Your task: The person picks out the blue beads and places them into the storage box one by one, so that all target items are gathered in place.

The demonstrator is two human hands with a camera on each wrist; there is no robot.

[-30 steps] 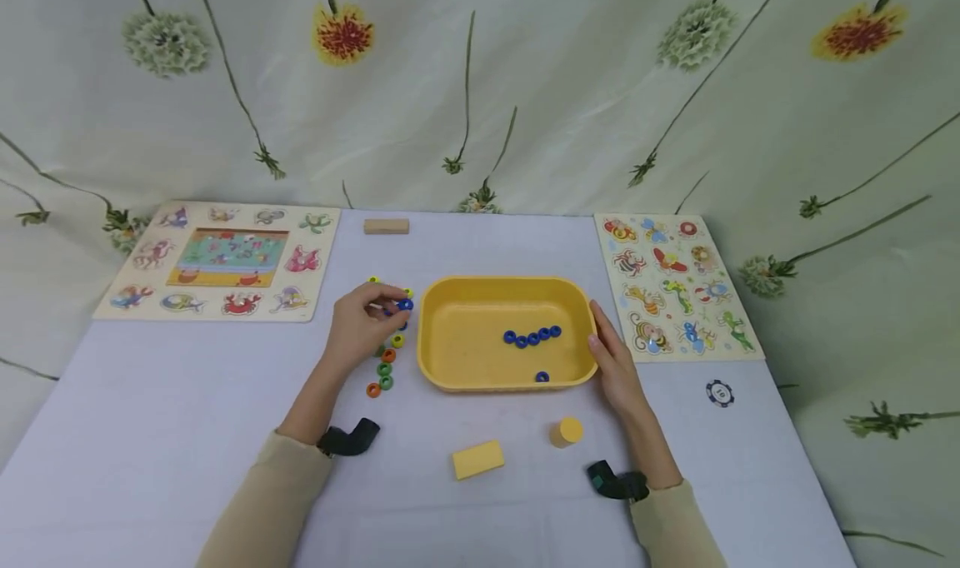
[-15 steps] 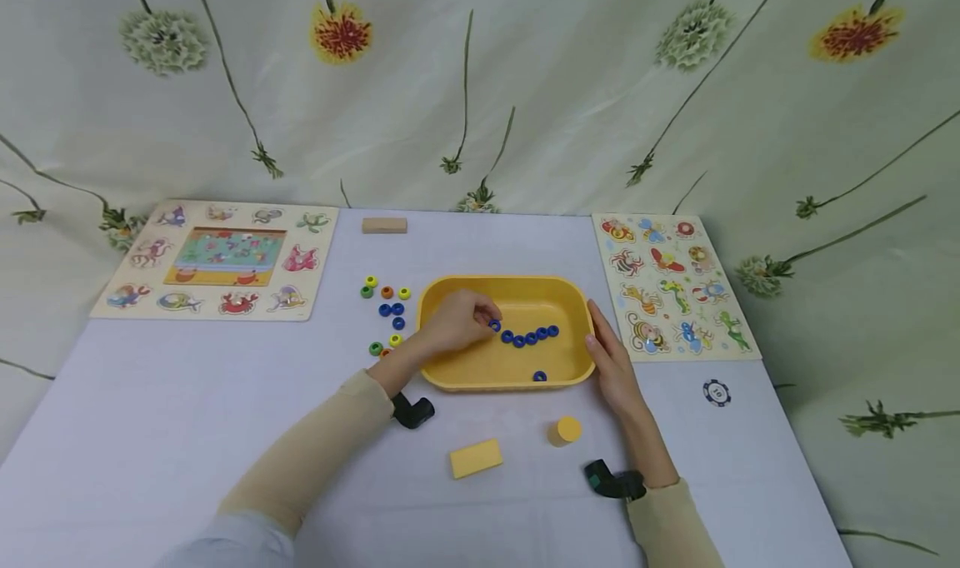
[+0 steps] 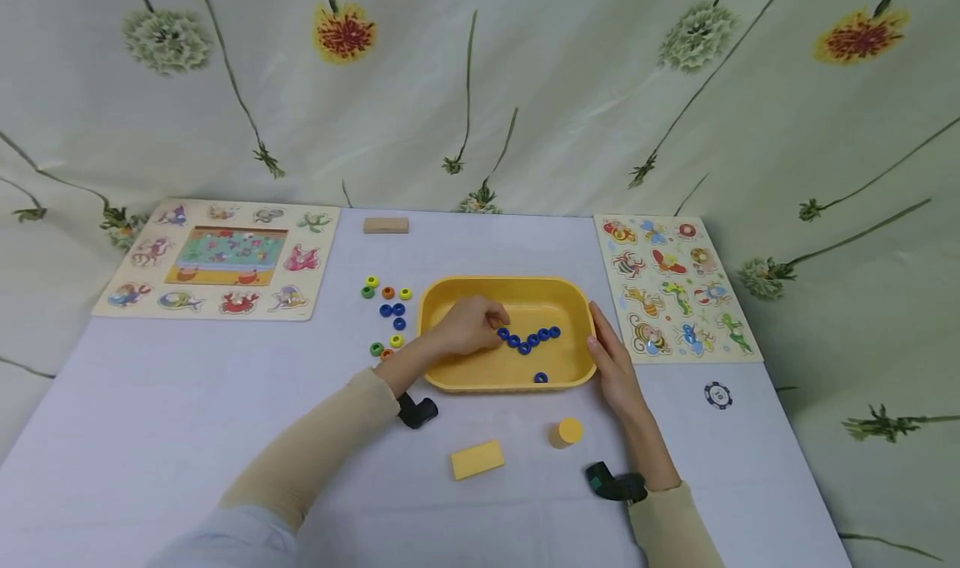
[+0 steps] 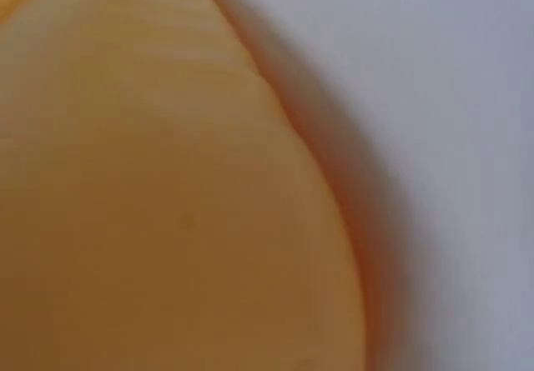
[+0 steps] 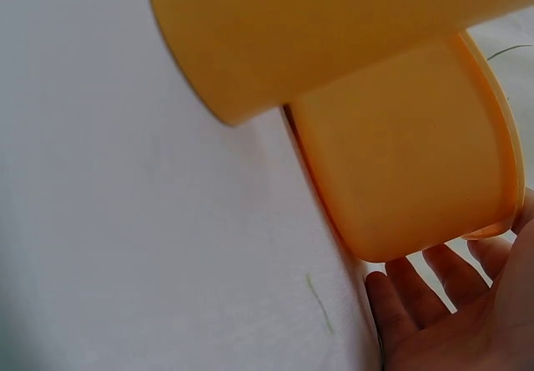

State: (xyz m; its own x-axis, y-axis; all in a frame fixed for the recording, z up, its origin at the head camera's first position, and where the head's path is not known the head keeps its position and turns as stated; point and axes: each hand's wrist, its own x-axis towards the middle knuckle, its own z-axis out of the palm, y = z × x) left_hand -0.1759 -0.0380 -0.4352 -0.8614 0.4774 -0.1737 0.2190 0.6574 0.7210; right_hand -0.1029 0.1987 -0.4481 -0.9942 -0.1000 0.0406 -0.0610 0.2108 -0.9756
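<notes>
In the head view, my left hand [image 3: 471,326] reaches into the yellow tray [image 3: 457,378]. Its thumb and fingertips pinch a blue bead [image 3: 503,333] at the left end of a bent row of blue beads [image 3: 533,340]. A lone blue bead [image 3: 541,377] lies by the tray's front wall. My right hand [image 3: 617,370] holds the tray's right end, thumb at the rim. In the right wrist view, fingers [image 5: 417,292] lie along the tray's outer wall [image 5: 409,154]. Skin fills most of the left wrist view, hiding the fingertips there.
Left of the tray lie loose beads [image 3: 399,324] in blue, yellow, green and orange. A yellow block [image 3: 477,460] and yellow cylinder [image 3: 566,433] stand in front. Picture boards [image 3: 296,260] [image 3: 678,289], a wooden block [image 3: 386,226] and a poker chip [image 3: 717,396] lie around.
My left hand has carried a blue bead from the loose beads into the tray, against the row's left end. The row now bends more sharply. My right hand stays at the tray.
</notes>
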